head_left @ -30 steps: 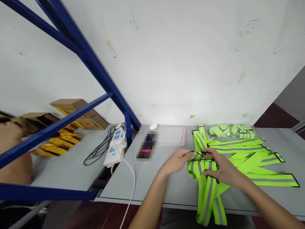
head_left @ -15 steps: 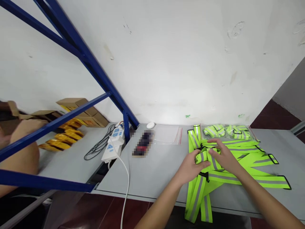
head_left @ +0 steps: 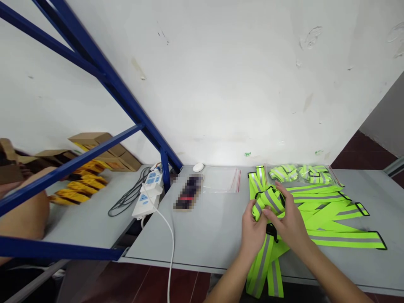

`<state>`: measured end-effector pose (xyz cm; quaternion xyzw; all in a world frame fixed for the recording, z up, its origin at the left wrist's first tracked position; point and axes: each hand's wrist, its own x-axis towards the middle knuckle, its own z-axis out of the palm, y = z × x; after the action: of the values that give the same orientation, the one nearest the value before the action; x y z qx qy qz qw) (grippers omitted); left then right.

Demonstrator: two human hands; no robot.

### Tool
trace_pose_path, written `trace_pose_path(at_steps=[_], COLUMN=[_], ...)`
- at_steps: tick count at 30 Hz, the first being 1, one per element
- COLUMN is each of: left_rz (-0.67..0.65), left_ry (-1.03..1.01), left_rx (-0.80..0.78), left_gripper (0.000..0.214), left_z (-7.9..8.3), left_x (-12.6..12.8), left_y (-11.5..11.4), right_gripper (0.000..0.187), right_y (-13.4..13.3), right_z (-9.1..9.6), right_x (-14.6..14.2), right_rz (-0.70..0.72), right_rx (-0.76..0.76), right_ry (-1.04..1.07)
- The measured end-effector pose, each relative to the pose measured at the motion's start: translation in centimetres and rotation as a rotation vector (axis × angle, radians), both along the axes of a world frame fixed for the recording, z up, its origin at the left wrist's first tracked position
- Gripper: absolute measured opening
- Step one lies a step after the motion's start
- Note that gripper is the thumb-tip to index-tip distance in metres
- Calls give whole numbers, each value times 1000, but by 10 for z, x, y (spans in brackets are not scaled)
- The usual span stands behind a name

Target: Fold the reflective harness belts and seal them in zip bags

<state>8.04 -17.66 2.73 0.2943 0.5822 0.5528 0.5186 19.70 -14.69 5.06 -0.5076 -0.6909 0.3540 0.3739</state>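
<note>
A bundled neon-yellow reflective strap [head_left: 269, 201] with a silver-grey stripe sits between my hands, raised a little above the table. My left hand [head_left: 253, 230] grips its left side, fingers mostly hidden behind it. From the right, my right hand [head_left: 291, 216] holds the same bundle, thumb in front and fingers around its far edge. Black plastic shows at the top of the bundle. Beneath and beside my hands lie several more loose reflective straps [head_left: 345, 239] with black buckles; some ends hang over the table's front edge.
Clear bags with folded straps [head_left: 284, 173] lie by the wall. Flat clear red-edged bags [head_left: 221, 180] and a blurred-out object [head_left: 188, 192] lie left. A white power strip [head_left: 147, 200], its cable and a blue frame [head_left: 139, 111] stand further left, beyond which another person's arm [head_left: 30, 206] shows.
The strap bundle has been turned and lifted slightly towards the upper left. Both my hands now hold it from below, closer together; my right hand has come down from above.
</note>
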Motion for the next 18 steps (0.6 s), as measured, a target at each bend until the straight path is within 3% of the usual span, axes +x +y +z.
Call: trace_pose_path(at_steps=[4, 8, 13, 18], left_rz=[-62, -167, -184, -301], left_ry=[12, 44, 32, 386], left_rx=[99, 217, 148, 321], left_gripper=[56, 58, 61, 30], left_z=[-8, -14, -18, -6], left_x=[4, 2, -11, -21], left_y=[-8, -14, -16, -11], right_gripper=[58, 51, 44, 40], right_y=[7, 20, 18, 9], right_z=[15, 22, 24, 14], right_x=[6, 10, 5, -4], right_rz=[45, 174, 239, 62], right_rx=[-187, -203, -255, -223], right_ry=[29, 85, 139, 200])
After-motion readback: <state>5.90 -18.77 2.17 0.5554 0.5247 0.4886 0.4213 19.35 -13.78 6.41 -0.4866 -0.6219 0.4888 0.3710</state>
